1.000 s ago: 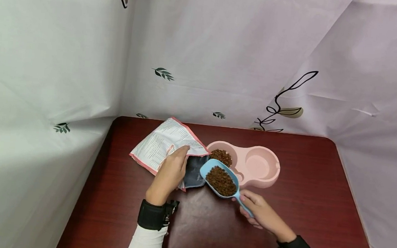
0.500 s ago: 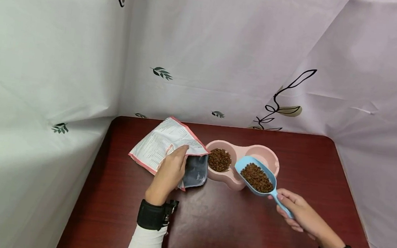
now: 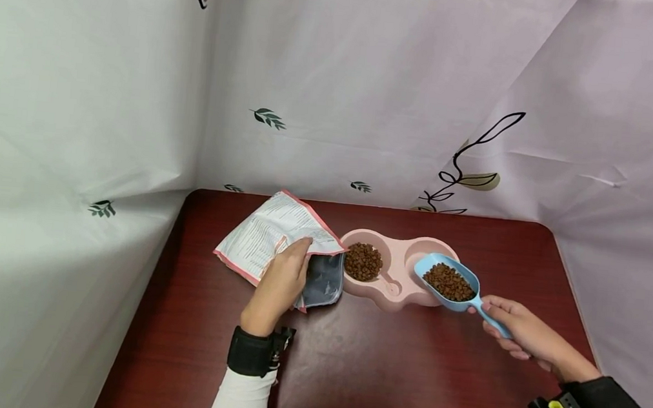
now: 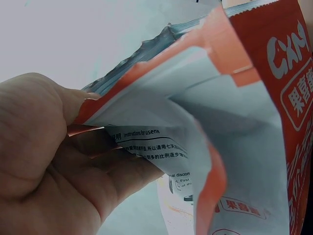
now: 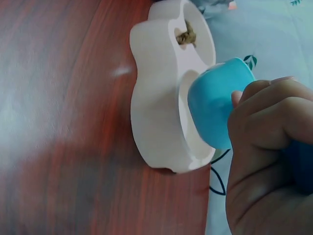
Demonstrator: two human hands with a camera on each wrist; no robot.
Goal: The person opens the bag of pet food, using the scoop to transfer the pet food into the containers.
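From the head view I see the scoop, pale blue and shallow, heaped with small brown kibble. It sits over the right-hand compartment of the pink bowl; whether it touches the rim I can't tell. The right hand has its fingers curled round the handle. The left hand pinches the torn edge of the bag, white and printed, with red borders, its mouth gaping in my left wrist view.

All this is on a glossy red-brown desk, with pale, leaf-printed cloth behind it and at both sides.

More kibble fills the bowl's left compartment, just beside the bag. The scoop hides part of the right compartment from me.
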